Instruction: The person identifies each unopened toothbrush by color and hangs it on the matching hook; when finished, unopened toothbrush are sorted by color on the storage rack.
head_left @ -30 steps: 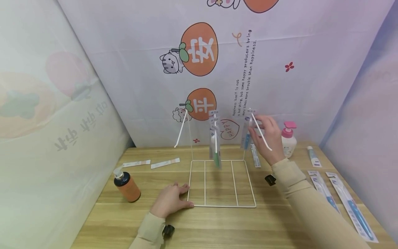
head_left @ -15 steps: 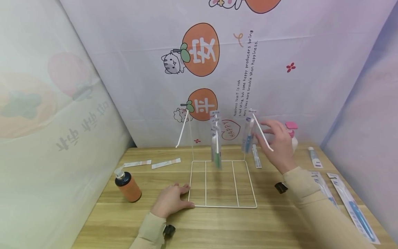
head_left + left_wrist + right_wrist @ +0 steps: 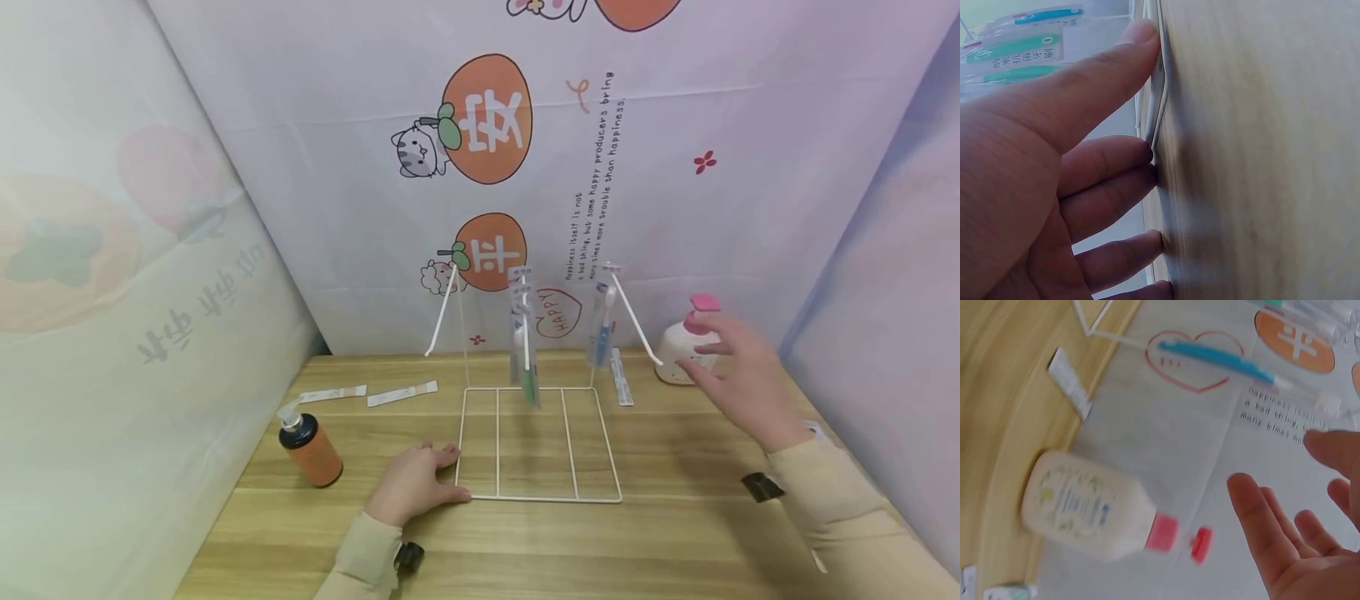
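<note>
Two bare hands at a white wire rack hung with packaged toothbrushes

The left hand (image 3: 416,483) rests at the near left corner of the wire rack (image 3: 543,499), thumb on the front rail and other fingertips against the left side, pressing rather than wrapped round it. The right hand (image 3: 738,379) is free, its fingers spread and loosely bent. A blue toothbrush (image 3: 603,337) in a clear pack hangs from the rack's right prong, to the left of that hand and apart from it; green toothbrushes (image 3: 529,385) hang in a row on the middle prong.

The rack is thin, straight wire with rounded corners; its prongs turn up at the tips. Near the right hand's fingers stands a rounded white bottle (image 3: 678,354) with a pink pump. Beneath lies a pale tabletop (image 3: 540,550) with streaky wood grain; behind hangs a creased, printed cloth (image 3: 337,208).
</note>
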{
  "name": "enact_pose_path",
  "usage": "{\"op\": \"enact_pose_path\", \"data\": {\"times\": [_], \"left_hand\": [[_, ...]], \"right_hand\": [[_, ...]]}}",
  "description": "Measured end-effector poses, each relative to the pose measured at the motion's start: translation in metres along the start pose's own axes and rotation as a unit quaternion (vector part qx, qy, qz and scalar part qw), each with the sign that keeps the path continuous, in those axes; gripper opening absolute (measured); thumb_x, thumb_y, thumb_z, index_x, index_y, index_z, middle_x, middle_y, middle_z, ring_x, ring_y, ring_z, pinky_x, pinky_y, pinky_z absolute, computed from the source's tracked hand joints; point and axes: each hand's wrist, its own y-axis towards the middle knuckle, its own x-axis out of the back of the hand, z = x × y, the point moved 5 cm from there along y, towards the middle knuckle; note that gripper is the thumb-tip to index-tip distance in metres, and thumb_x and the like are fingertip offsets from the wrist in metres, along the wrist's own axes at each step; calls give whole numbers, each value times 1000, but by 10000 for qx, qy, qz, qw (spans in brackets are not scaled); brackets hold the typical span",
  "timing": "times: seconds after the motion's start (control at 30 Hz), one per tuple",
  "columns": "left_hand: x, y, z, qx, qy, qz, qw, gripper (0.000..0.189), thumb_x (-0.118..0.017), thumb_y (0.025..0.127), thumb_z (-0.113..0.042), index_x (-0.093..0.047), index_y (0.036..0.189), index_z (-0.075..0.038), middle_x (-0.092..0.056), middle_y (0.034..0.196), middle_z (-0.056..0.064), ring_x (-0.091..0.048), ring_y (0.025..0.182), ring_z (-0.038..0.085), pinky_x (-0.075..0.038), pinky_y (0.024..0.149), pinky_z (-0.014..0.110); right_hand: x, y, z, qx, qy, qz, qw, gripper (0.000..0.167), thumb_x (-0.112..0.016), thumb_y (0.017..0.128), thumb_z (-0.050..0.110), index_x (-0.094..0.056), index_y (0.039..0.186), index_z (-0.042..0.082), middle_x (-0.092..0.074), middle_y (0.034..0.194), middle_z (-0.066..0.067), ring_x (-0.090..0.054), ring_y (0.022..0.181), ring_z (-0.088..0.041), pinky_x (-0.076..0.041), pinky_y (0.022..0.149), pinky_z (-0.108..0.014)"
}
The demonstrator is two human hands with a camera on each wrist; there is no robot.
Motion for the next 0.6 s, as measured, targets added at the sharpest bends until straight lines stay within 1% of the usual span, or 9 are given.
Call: {"op": "enact_pose_path", "data": {"times": [0.07,0.17,0.23,0.3,0.37,0.43,0.47,0.5,0.6], "left_hand": [[-1,0,0,-9,-11,1,10000,80,-88,82,-63,-72,144,-15,-67,147,2,-59,138,45,-52,108,60],[0,1,0,-29,-32,-8,10000,80,-88,82,-62,-72,144,-14,-67,147,2,-58,139,47,-51,109,61],[0,2,-1,-53,-19,-13,10000,80,-88,83,-62,-72,144,-13,-67,147,2,-57,139,48,-50,109,61],[0,2,-1,-57,-9,-11,10000,80,-88,83,-62,-71,144,-13,-67,147,2,-57,139,48,-50,110,61],[0,2,-1,-44,-15,-13,10000,80,-88,82,-62,-72,143,-13,-67,147,2,-57,139,48,-50,109,61],[1,1,-2,-13,-22,-16,10000,80,-88,82,-62,-72,143,-13,-67,147,2,-58,139,48,-50,109,62],[1,1,-2,6,-38,-14,10000,80,-88,82,-62,-72,143,-13,-67,147,2,-58,139,47,-50,109,62],[1,1,-2,22,-49,-6,10000,80,-88,82,-62,-72,144,-14,-67,147,2,-57,139,47,-50,109,62],[1,0,-1,37,-65,6,10000,80,-88,82,-62,-72,144,-14,-67,147,2,-57,139,48,-50,109,63]], "right_hand": [[11,-7,-18,-99,70,156,9998,68,-94,80,1,-67,143,9,-65,140,-20,-67,101,3,-34,99,-4],[28,-20,-51,-436,115,492,9978,74,-95,82,7,-65,149,15,-60,146,-21,-52,99,24,-34,95,-5],[38,-31,-74,-727,128,807,9940,75,-94,84,9,-61,151,11,-55,148,-23,-54,94,23,-43,83,-7],[47,-42,-95,-956,-38,1134,9889,75,-94,85,13,-59,151,8,-52,147,-28,-63,90,13,-49,70,-12],[52,-55,-114,-1131,-177,1489,9822,76,-93,87,16,-56,151,1,-48,146,-36,-75,90,-10,-52,61,-19],[55,-66,-129,-1189,-288,1788,9763,75,-94,86,16,-56,148,-5,-46,145,-42,-77,89,-35,-55,59,-25],[55,-71,-136,-1184,-349,1926,9735,75,-94,85,15,-56,146,-6,-47,144,-45,-75,88,-45,-56,59,-27],[56,-77,-142,-1212,-385,2096,9695,75,-94,85,16,-56,146,-8,-46,143,-48,-73,89,-52,-59,61,-33],[56,-91,-156,-1321,-499,2475,9586,75,-95,84,17,-58,143,-10,-50,138,-50,-73,87,-53,-62,67,-47]]}}
